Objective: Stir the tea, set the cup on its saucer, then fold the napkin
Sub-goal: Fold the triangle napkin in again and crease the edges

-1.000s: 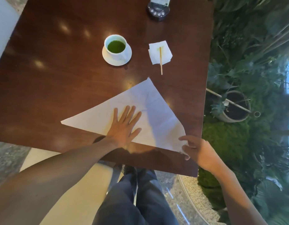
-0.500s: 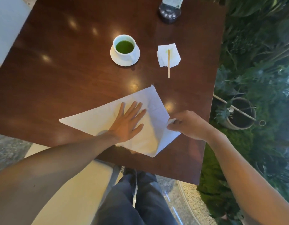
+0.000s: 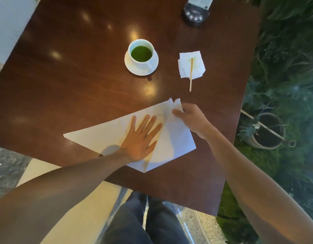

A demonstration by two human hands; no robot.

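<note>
A white cup of green tea (image 3: pixel 141 53) stands on its white saucer (image 3: pixel 134 68) at the middle of the dark wooden table (image 3: pixel 73 76). A large white napkin (image 3: pixel 99 136) lies near the table's front edge, folded into a triangle. My left hand (image 3: pixel 140 138) lies flat on its middle, fingers spread. My right hand (image 3: pixel 190 118) pinches the napkin's right corner and holds it folded over at the top point. A wooden stirrer (image 3: pixel 191 74) rests on a small stained paper napkin (image 3: pixel 191 65) to the right of the cup.
A black device with buttons (image 3: pixel 195 14) stands at the table's far edge. Right of the table are plants and a pot (image 3: pixel 268 131) on the ground. My legs in dark trousers (image 3: pixel 145 221) show below the front edge.
My right hand has carried the napkin's right corner from the front edge up and left to the top point, folding the napkin over. My left hand stayed pressed on it.
</note>
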